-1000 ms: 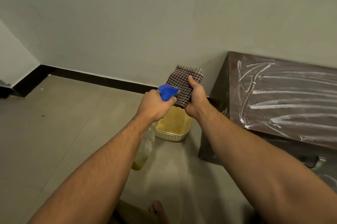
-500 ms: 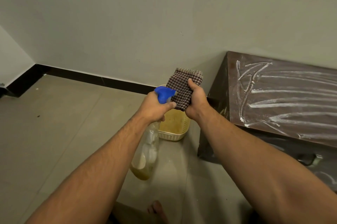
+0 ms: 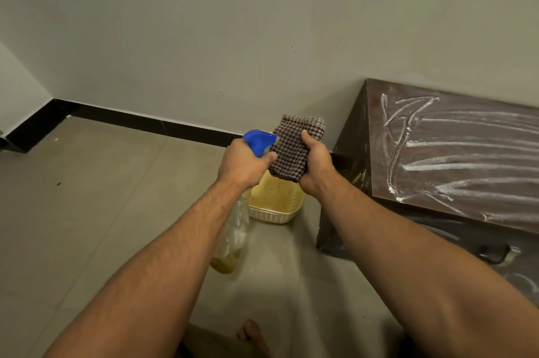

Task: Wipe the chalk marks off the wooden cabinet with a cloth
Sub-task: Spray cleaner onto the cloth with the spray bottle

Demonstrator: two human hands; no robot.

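My left hand (image 3: 242, 162) grips a clear plastic spray bottle (image 3: 233, 241) by its blue trigger head, nozzle right at the folded waffle-weave cloth (image 3: 294, 150) clutched in my right hand (image 3: 316, 165). Ribbed yellow basket (image 3: 280, 203) under both hands. Right of them: dark wooden cabinet (image 3: 376, 153), flat top streaked with white chalk marks (image 3: 466, 165).

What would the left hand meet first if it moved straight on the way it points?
Probably the checked cloth in the right hand; the left hand with its spray bottle points at it.
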